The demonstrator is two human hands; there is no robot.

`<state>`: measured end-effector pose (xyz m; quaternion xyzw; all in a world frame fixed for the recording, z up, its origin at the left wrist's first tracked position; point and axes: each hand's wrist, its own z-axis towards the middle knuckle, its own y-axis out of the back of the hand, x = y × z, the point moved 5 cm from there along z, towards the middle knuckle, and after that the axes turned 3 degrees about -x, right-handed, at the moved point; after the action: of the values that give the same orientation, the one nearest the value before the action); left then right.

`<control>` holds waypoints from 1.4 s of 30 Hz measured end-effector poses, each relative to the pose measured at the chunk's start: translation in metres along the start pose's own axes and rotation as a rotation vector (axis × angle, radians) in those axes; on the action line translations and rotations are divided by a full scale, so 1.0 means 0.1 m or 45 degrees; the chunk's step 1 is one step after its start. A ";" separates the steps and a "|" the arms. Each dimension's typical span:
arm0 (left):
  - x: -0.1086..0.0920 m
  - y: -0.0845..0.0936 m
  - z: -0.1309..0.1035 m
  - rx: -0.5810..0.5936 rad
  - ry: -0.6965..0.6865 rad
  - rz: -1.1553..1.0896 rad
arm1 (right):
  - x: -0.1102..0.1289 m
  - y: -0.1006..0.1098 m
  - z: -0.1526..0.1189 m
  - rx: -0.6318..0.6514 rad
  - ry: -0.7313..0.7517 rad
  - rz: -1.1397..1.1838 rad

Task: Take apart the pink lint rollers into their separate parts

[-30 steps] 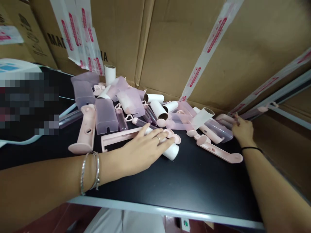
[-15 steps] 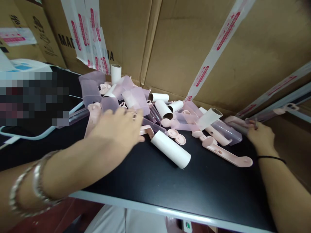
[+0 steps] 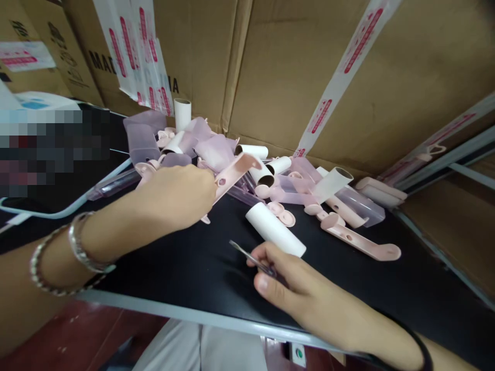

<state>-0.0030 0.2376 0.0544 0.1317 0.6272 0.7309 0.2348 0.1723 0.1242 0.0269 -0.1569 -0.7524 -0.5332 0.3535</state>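
My left hand (image 3: 181, 193) is closed on a long pale-pink plastic part (image 3: 230, 178) with a round hole and a bent end. It holds the part tilted at the near side of the pile; the gripping fingertips are mostly hidden. My right hand (image 3: 286, 281), over the near part of the black table, pinches a small screwdriver (image 3: 243, 251) with a thin metal shaft pointing left. Just behind this hand lies a white cardboard tube (image 3: 274, 229). A similar pink part (image 3: 359, 239) rests farther right, beside small pink discs (image 3: 286, 218).
Translucent purple plastic shells (image 3: 141, 141), more white tubes (image 3: 182, 114) and pink pieces are heaped against a large cardboard box (image 3: 309, 67). The black table (image 3: 174, 273) has a pale front edge. A white-framed object (image 3: 73, 203) stands left, partly blurred out.
My left hand has closed on the pink part and lifted its end. My right hand has come from the far right edge to the front middle, with the screwdriver now visible in it.
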 end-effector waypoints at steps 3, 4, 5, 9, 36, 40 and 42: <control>0.03 0.18 0.09 0.049 0.124 -0.147 | -0.20 0.13 0.07 -0.222 0.002 -0.042; 0.05 0.19 0.13 0.065 0.172 -0.288 | -0.27 0.22 0.10 -0.308 0.022 -0.073; 0.06 0.18 0.16 0.097 0.219 -0.462 | -0.32 0.31 0.12 -0.371 0.049 -0.108; -0.07 -0.08 0.18 0.270 0.393 -1.294 | -0.44 0.43 0.21 -0.457 0.131 -0.266; -0.62 -0.16 -0.20 -0.083 0.037 -1.810 | -0.46 0.43 0.25 -0.765 0.304 -0.635; -0.79 -0.35 -0.33 0.302 0.210 -2.071 | -0.42 0.58 0.18 -0.849 0.331 -0.610; -0.82 -0.45 -0.33 0.384 0.313 -2.092 | -0.35 0.65 0.10 -0.823 0.391 -0.795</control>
<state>0.0592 0.1723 0.0125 -0.4168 0.6356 0.2453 0.6018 0.2326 0.1633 0.0455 0.0555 -0.4983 -0.8377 0.2166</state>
